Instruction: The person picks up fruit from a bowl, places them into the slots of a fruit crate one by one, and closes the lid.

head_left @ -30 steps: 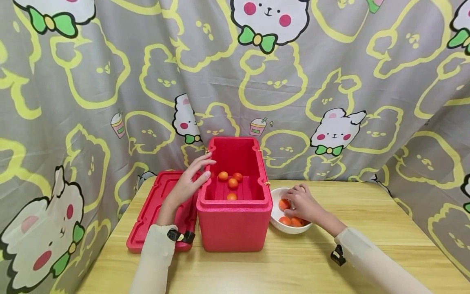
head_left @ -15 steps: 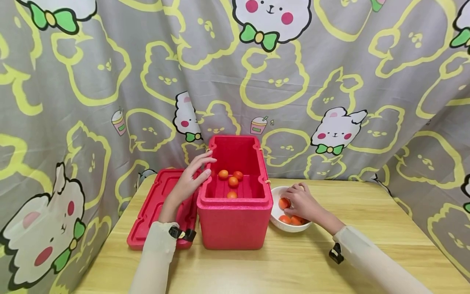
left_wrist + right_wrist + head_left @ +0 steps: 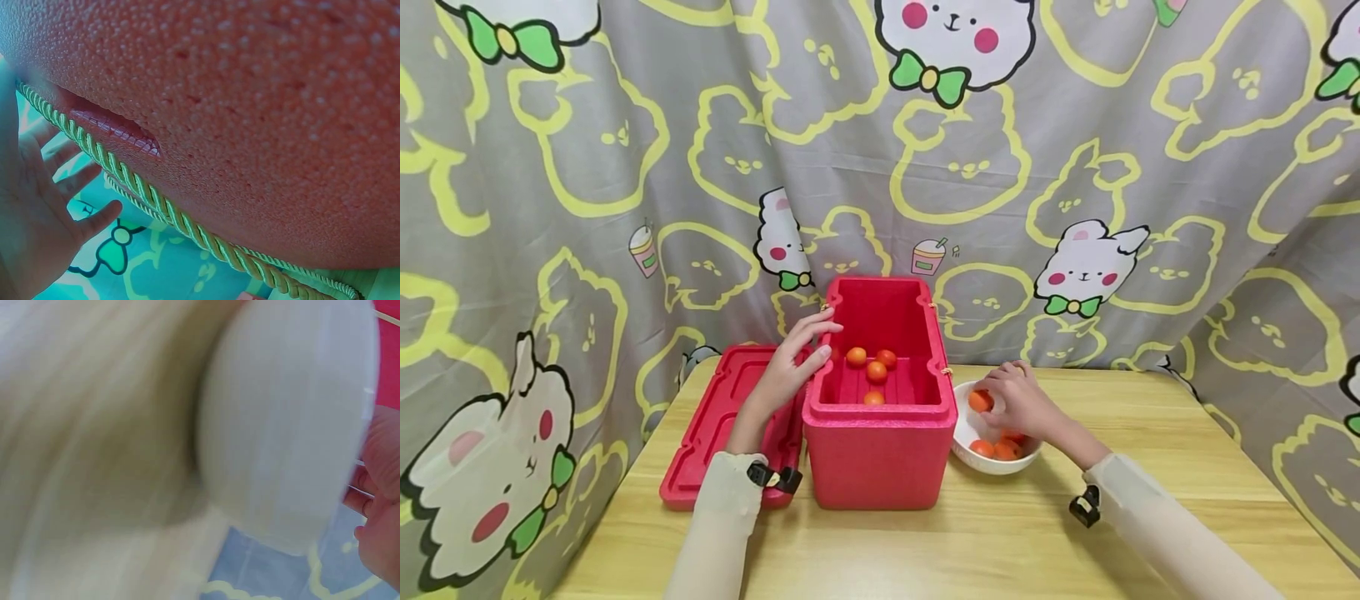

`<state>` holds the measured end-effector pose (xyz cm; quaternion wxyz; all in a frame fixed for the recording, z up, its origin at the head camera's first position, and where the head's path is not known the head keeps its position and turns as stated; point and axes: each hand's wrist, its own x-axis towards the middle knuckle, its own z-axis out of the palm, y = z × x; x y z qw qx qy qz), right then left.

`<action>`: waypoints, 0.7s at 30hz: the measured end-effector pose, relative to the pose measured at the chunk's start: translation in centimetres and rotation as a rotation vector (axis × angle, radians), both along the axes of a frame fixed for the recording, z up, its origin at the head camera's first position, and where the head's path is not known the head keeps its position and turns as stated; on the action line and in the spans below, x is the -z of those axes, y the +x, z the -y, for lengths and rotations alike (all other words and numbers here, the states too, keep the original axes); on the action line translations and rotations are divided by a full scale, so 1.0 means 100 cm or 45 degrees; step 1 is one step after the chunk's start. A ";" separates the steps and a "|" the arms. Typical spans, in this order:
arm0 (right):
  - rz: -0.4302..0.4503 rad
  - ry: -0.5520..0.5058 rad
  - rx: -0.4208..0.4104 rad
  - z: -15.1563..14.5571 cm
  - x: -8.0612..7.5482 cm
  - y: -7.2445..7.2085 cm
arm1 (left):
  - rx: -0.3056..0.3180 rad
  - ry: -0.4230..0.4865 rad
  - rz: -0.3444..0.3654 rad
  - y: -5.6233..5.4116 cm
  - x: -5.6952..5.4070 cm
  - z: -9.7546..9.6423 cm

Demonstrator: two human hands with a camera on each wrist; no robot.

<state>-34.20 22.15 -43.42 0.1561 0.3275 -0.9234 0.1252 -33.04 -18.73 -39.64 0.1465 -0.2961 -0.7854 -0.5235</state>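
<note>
A red foam box [image 3: 874, 467] stands with its top uncovered. Several orange-red round fruits [image 3: 876, 372] lie on its floor. My left hand [image 3: 785, 372] rests at the box's left rim with fingers extended; in the left wrist view it is beside a twisted cord [image 3: 159, 203] along the box wall. At the box's right is a white bowl [image 3: 996, 468] with more of these fruits [image 3: 1006, 450]. Over this bowl my right hand [image 3: 1021, 403] pinches one orange-red fruit [image 3: 981, 401]. The right wrist view shows the bowl's outer side but not the held fruit.
The red box lid [image 3: 730, 417] lies flat on the wooden table [image 3: 880, 554], left of the box and partly under my left forearm. A printed curtain [image 3: 970, 167] hangs behind the table. Small cord loops [image 3: 947, 372] sit at the box's rim.
My right hand has risen slightly within the bowl, and the pinched fruit has come up with it toward the bowl's far side. The left hand holds its place on the rim.
</note>
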 end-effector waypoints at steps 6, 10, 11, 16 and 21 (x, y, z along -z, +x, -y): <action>-0.034 -0.178 -0.032 0.002 -0.028 -0.003 | -0.005 0.001 -0.009 0.000 0.000 0.001; -0.103 -0.293 -0.037 0.004 -0.049 -0.009 | -0.006 -0.001 0.003 0.000 0.001 0.000; -0.119 -0.322 -0.035 0.004 -0.055 -0.010 | -0.008 -0.002 0.006 0.000 0.001 0.000; -0.186 -0.478 -0.032 0.007 -0.081 -0.014 | -0.007 -0.006 0.005 0.002 0.001 -0.001; -0.192 -0.600 -0.037 0.015 -0.103 -0.016 | -0.007 -0.005 0.008 0.002 -0.001 -0.001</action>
